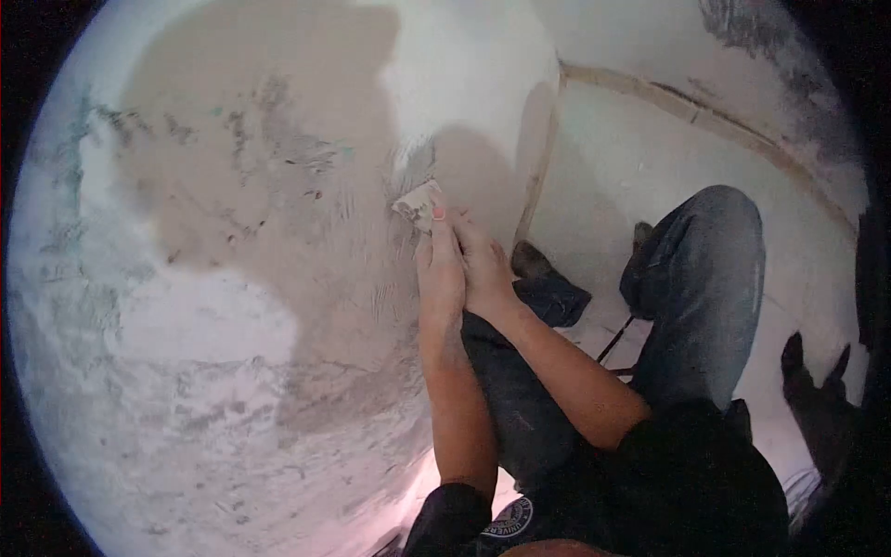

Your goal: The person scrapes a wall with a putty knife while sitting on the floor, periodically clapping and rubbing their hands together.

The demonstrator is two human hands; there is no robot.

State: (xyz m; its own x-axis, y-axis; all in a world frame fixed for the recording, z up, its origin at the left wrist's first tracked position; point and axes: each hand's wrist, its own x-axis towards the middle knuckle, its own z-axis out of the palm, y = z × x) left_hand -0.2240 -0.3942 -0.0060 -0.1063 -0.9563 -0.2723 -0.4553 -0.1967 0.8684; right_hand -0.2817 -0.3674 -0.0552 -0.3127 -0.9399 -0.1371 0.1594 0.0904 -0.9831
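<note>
My left hand [441, 274] is closed around a small pale block or pad [419, 204], its thumb resting on top. The block is smeared with plaster and lies against the rough whitish wall [343, 278]. Right beside it, my right hand [484, 265] presses against my left hand, fingers bent towards the block. Whether the right fingers also touch the block cannot be made out. Grey-white dust coats both hands.
A pale floor [594, 167] lies to the right, edged by a brownish strip [696, 111]. My bent knee in jeans [710, 269] is at the right, with a shoe [531, 260] near the wall. Another dark shape [817, 399] stands at the far right.
</note>
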